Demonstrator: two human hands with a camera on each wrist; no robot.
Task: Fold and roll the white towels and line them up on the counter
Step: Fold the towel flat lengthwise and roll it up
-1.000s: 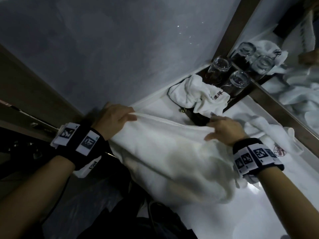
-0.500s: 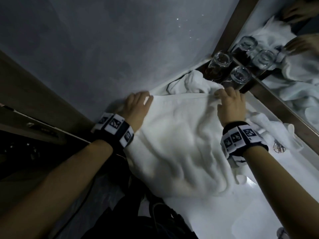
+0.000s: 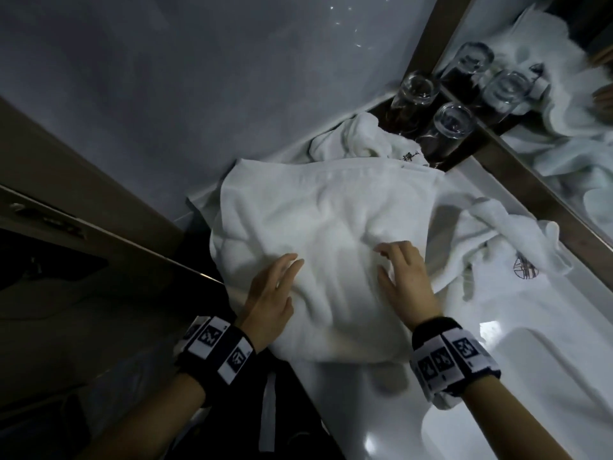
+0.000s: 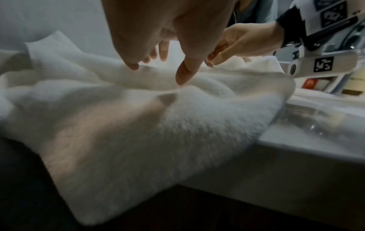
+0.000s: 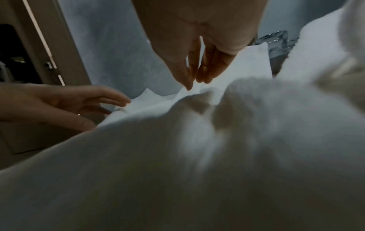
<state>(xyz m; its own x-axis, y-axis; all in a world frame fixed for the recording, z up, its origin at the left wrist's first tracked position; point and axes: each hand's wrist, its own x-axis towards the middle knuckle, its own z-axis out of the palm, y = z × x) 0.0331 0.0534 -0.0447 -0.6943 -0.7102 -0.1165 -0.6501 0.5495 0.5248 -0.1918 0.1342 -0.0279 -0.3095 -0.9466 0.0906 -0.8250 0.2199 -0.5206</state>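
A white towel (image 3: pixel 318 227) lies folded over and rumpled on the white counter (image 3: pixel 391 413), its near end hanging over the counter's front edge (image 4: pixel 138 148). My left hand (image 3: pixel 275 290) is over the towel's near left part with straight fingers, and my right hand (image 3: pixel 404 277) is over the near right part with fingers spread. Neither hand grips the cloth. In the wrist views the left hand's fingertips (image 4: pixel 181 78) and the right hand's fingertips (image 5: pixel 189 84) just reach the fabric (image 5: pixel 197 156).
A crumpled white towel (image 3: pixel 358 141) lies behind it by a dark tray with two glasses (image 3: pixel 451 121). Another loose towel with a logo (image 3: pixel 517 250) lies to the right, by the mirror (image 3: pixel 564 154). A sink basin (image 3: pixel 530 410) is at near right. A grey wall stands behind.
Both hands let go of the towel's far edge, which now lies laid down, and drew back toward me onto the towel's near part.
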